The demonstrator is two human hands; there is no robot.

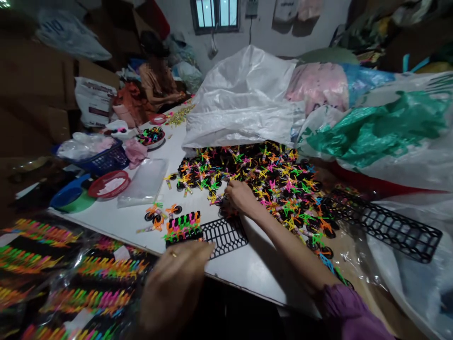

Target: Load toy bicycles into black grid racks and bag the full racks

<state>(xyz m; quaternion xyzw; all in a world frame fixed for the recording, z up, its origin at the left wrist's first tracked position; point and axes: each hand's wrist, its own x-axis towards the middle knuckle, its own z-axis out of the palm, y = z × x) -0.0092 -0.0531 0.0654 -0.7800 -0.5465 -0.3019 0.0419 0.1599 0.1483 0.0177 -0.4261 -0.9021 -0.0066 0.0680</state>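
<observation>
A black plastic rack lies near the table's front edge, its left end filled with a row of small colourful toy bicycles. My left hand, a ring on one finger, is closed at the rack's front edge; motion blurs it and its fingertips are partly hidden. At the near side of a large heap of toy bicycles, my right hand has its fingers curled in a pinch around a toy bicycle, mostly covered by the hand. A few loose toy bicycles lie left of the rack.
Empty black racks lie at the right. Bagged filled racks are at lower left. A clear plastic bag, red basket and blue basket line the left side. A white sack stands behind the heap; another person sits beyond.
</observation>
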